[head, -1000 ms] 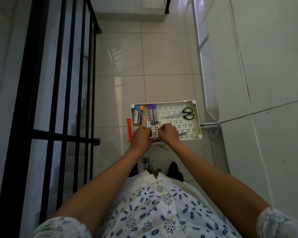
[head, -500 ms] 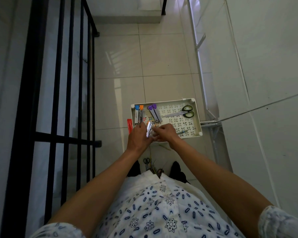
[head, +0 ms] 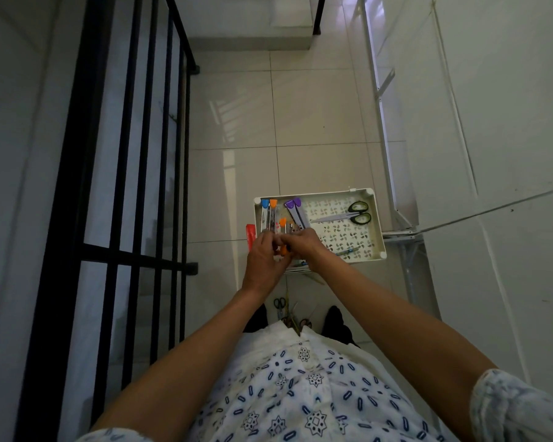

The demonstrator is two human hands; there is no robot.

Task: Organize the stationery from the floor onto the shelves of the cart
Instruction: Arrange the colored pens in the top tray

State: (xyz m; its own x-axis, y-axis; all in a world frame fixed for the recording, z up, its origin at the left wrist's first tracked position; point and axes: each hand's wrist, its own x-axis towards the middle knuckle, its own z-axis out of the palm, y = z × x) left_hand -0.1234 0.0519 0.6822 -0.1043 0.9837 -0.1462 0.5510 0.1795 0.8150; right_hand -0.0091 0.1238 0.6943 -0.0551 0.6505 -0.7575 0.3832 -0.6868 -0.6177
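floor: we see pale glossy tiles [head: 313, 122], black railing [head: 135, 154] at left
cart shelf [head: 377, 218]: green scissors [head: 358, 213], capped packs lie inside
our hands: left hand [head: 264, 260] and right hand [head: 303, 247] meet over the shelf's near edge — together pinching an orange-tipped item [head: 283, 248]

garment [head: 300, 393]: white, navy oval-and-star print; sleeves [head: 520, 409]: short, matching

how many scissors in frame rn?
3 visible. Green-handled scissors on the cart's top shelf, right side. Black-handled scissors and another pair on the floor by the feet. More may be hidden under the shirt and arms.
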